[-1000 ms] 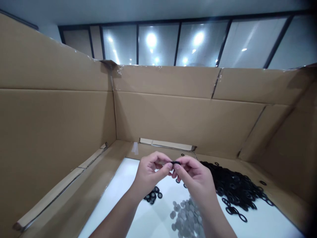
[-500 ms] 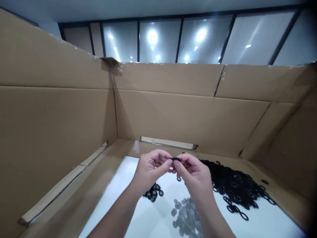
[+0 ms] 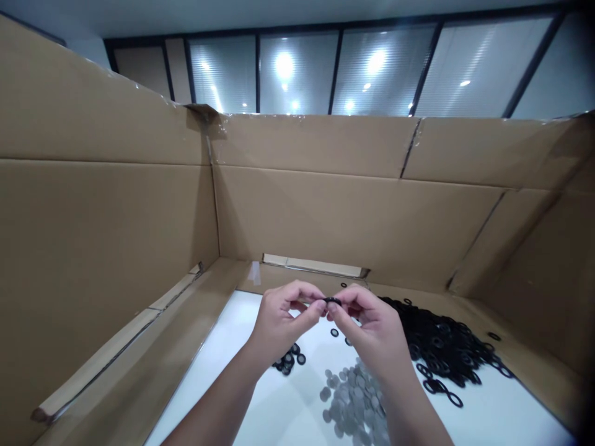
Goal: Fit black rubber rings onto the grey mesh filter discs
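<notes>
Between my two hands, a small black ring (image 3: pixel 331 300) is pinched, seen nearly edge-on. My left hand (image 3: pixel 286 316) grips its left side with thumb and index finger. Thumb and fingers of my right hand (image 3: pixel 369 319) close on its right side. Below the hands lies a pile of translucent grey discs (image 3: pixel 356 399), partly covered by my right forearm. A small cluster of black rings with grey centres (image 3: pixel 289 359) is beside my left wrist. To the right spreads a large heap of black rings (image 3: pixel 444 344).
A white surface (image 3: pixel 274 409) lies inside tall cardboard walls (image 3: pixel 325 204). Loose rings rest behind the hands, one of them on the cardboard (image 3: pixel 494 336) at the right. A folded cardboard strip (image 3: pixel 316 266) runs along the back, another along the left.
My right hand has shifted slightly right, and the ring between the fingers is tilted a little differently. The view has moved slightly, and more of the grey discs shows.
</notes>
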`<state>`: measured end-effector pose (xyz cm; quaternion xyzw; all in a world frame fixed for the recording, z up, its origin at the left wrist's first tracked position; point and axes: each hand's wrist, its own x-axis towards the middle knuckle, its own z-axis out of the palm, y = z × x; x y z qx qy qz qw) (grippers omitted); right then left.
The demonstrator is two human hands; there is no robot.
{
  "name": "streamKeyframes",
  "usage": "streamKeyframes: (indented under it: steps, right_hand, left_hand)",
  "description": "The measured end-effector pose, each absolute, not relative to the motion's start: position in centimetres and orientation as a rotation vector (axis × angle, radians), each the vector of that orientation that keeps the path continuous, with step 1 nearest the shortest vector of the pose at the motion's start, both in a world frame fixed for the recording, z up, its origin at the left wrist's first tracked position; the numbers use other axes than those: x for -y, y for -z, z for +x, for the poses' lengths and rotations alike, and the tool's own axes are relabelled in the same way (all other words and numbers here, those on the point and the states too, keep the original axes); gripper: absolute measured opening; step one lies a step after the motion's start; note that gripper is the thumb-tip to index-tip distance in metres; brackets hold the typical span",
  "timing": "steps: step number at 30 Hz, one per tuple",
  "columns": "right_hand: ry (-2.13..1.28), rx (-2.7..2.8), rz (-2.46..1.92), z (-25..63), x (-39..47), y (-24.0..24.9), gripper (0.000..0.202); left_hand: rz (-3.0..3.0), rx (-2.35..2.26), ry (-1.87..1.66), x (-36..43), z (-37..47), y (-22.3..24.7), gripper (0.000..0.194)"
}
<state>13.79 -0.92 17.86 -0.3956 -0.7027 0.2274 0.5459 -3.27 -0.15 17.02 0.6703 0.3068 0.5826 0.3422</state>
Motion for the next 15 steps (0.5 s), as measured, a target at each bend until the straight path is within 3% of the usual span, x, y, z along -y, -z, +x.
streamKeyframes:
  steps: [6, 15]
  right_hand:
    - [-0.635, 1.671, -0.816, 14.09, 0.48, -17.47, 0.015]
    - [-0.355, 1.744, -0.808, 14.42, 0.15, -17.35, 0.014]
  left_hand:
    - [1.509, -0.718, -1.448, -0.29, -3.26, -16.84, 0.019]
    - [1.430, -0.586, -1.282, -0.66, -3.83, -17.19, 0.026]
